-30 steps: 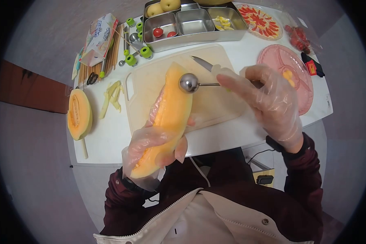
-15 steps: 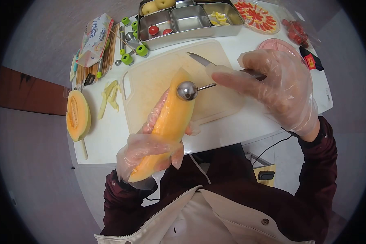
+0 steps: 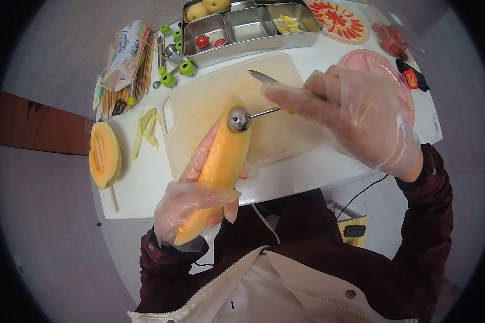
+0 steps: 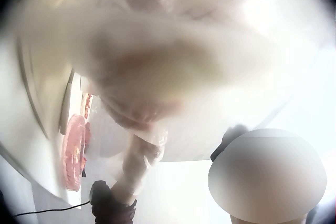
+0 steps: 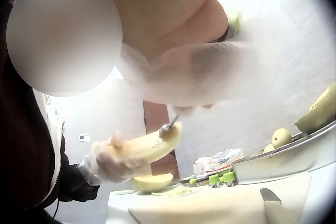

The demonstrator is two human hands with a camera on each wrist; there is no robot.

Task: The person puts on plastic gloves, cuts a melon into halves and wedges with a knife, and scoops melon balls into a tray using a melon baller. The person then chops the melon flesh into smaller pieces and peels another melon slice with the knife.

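My gloved left hand grips a long orange melon wedge, held up at a slant before the cutting board. In my gloved right hand is a melon baller, its round steel scoop against the flesh near the wedge's upper end. Most of its handle is hidden by the fingers; a bit of green shows. The right wrist view shows the scoop at the tip of the wedge. A knife lies on the board, partly covered by the right hand in the head view.
A half melon and pale peel strips lie at the left. Behind them are a printed bag and green-ended tools. A steel compartment tray holds fruit at the back. A pink plate stands at the right.
The scoop has shifted slightly left on the wedge and turned, now showing a small hole. The right hand has moved right and up, then slightly left. The left hand has dropped slightly.
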